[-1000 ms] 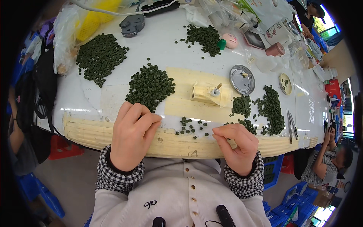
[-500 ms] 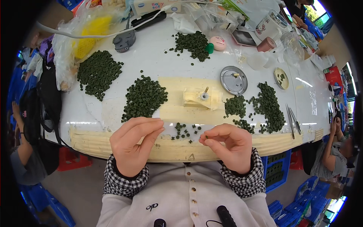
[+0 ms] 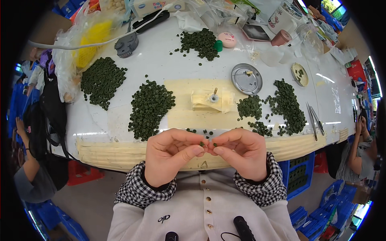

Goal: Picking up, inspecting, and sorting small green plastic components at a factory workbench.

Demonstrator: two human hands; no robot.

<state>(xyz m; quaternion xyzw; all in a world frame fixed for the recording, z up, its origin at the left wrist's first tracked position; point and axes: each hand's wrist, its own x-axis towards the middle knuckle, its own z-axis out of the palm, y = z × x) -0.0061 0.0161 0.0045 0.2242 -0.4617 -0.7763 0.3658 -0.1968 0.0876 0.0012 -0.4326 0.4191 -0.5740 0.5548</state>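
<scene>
My left hand [image 3: 171, 154] pinches a small dark green part [image 3: 202, 143] between thumb and forefinger. Close against it, my right hand [image 3: 243, 152] pinches another small green part [image 3: 215, 145]; the fingertips of both hands almost meet over the table's taped front edge. A few loose green parts [image 3: 192, 131] show just behind the fingers, partly hidden by them. Beyond stands a block wrapped in cream tape [image 3: 201, 101] with a short upright pin [image 3: 215, 91] in a pale ring. Round green parts form a pile [image 3: 150, 108] to its left, and a smaller pile [image 3: 250, 107] lies to its right.
More green parts lie in piles at far left [image 3: 102, 80], back middle [image 3: 198, 43] and right [image 3: 287, 106]. A round metal dish [image 3: 237, 86], a small cream dish [image 3: 295, 69] and tweezers [image 3: 311, 120] sit on the right. Plastic bags [image 3: 66, 60] and a white cable [image 3: 100, 43] crowd the back.
My left hand has moved right, toward my right hand, so their fingertips are now close together. A green part now shows in each pinch. The head view has shifted slightly.
</scene>
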